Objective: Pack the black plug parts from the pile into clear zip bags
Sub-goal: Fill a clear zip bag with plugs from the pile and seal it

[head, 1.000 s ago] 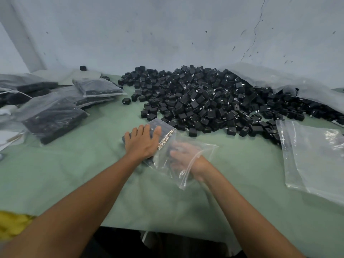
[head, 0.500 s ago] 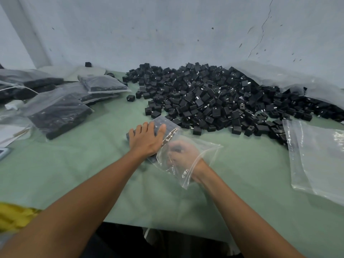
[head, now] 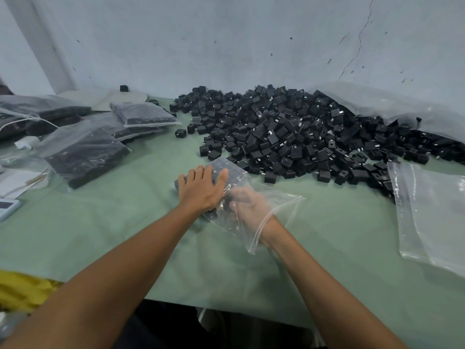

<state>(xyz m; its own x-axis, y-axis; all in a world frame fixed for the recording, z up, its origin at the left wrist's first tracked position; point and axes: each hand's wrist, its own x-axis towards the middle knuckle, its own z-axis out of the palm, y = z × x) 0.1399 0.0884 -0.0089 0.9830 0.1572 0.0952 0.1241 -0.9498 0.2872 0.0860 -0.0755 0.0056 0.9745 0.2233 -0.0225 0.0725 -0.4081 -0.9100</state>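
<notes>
A clear zip bag [head: 279, 205] lies on the green table cover [head: 125, 222] in the middle of the frame. Its far end, which points to the upper left, is full of packed plug parts [head: 227, 170] set in neat rows.

The left hand [head: 202, 191] lies flat on top of those rows, on the outside of the bag. Its fingers are straight and its thumb sticks out to the side. It presses down and does not curl round anything.

The right hand [head: 249, 210] is inside the bag, just to the right of the left hand. The open mouth of the bag sits round its wrist. The hand shows through the plastic and looks blurry, so no one can tell if its fingers hold a part or are loose. The packed plug parts are just past its fingertips, under the left palm.

The big pile of black plug parts [head: 289, 137] fills the upper middle and right of the frame, just behind the bag. Empty clear bags [head: 432, 217] lie at the right edge. Full bags [head: 85, 149] are stacked at the left. A yellow cloth [head: 22, 290] shows in the lower left corner.
</notes>
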